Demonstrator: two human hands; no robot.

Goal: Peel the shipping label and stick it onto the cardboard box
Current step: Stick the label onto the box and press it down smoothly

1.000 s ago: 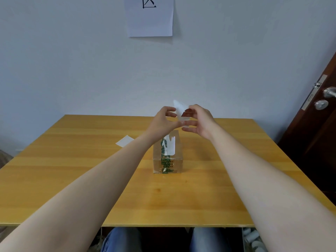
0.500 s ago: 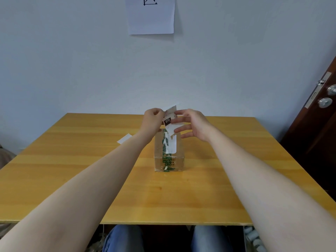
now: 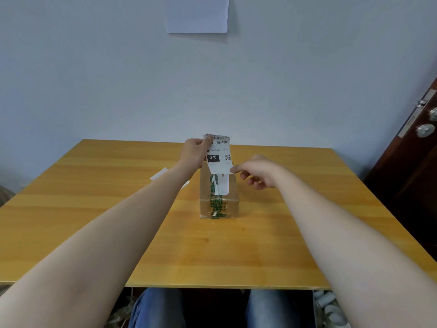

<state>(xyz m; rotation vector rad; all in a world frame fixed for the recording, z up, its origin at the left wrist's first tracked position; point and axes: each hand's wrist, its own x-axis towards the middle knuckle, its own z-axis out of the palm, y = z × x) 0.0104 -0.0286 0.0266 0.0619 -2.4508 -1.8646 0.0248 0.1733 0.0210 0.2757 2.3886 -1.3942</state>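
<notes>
A small cardboard box (image 3: 233,200) with green printed tape and a white scrap stuck on its top stands in the middle of the wooden table (image 3: 94,209). The white shipping label (image 3: 218,153), printed with a barcode and "070", hangs upright above the box's far end, printed side facing me. My left hand (image 3: 194,153) pinches its top left corner. My right hand (image 3: 256,171) pinches its bottom right corner between thumb and forefinger, just right of the box top.
A white strip of paper (image 3: 159,174) lies on the table left of the box, partly behind my left forearm. A sheet of paper (image 3: 197,14) hangs on the wall. A dark door with metal knobs (image 3: 425,130) stands at the right.
The label has been unfolded and stretched out flat between my hands. My left hand rose to its top corner, and my right hand dropped down and right to its bottom corner.
</notes>
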